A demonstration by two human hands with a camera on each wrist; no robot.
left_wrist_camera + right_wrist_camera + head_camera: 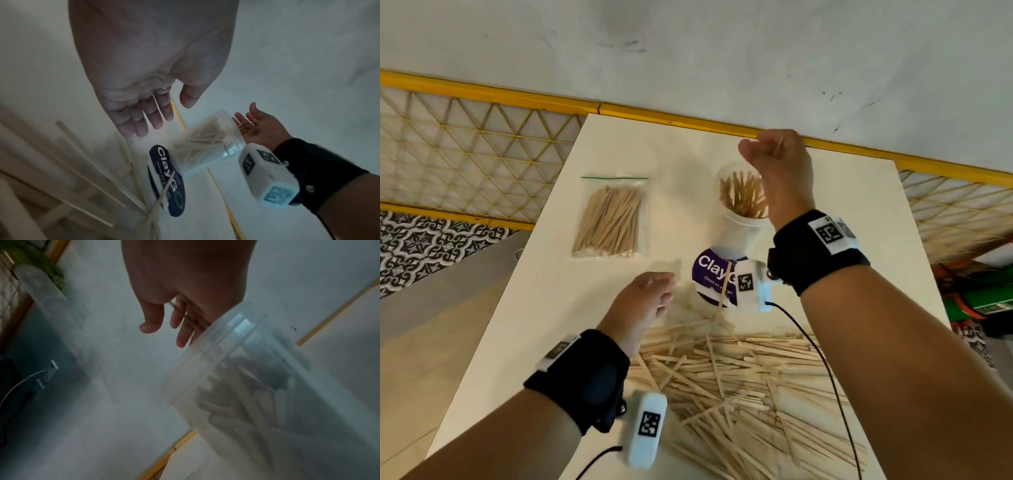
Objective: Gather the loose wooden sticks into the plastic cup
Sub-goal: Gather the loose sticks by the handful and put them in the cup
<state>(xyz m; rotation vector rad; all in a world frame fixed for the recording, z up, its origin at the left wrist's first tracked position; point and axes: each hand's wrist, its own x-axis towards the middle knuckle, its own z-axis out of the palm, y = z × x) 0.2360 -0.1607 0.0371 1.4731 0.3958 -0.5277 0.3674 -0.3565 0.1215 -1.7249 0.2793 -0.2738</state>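
The table (859, 192) had a big loose pile of sticks (739, 377) near the person, and the cup (736, 226), already part full, stood beyond it. The right hand (780, 171) hovered over the cup mouth, fingers loosely spread with a stick or two lying on them. The left hand (643, 301) hung relaxed and empty over the pile's edge. Best bet, honestly: tip them in end-first so they don't bridge the rim.

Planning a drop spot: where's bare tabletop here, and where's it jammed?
Free: the table left of the left hand, below the bag; the strip between bag and cup; the far right corner. Crowded: the near centre under the stick pile, and by the lid at the cup's base.
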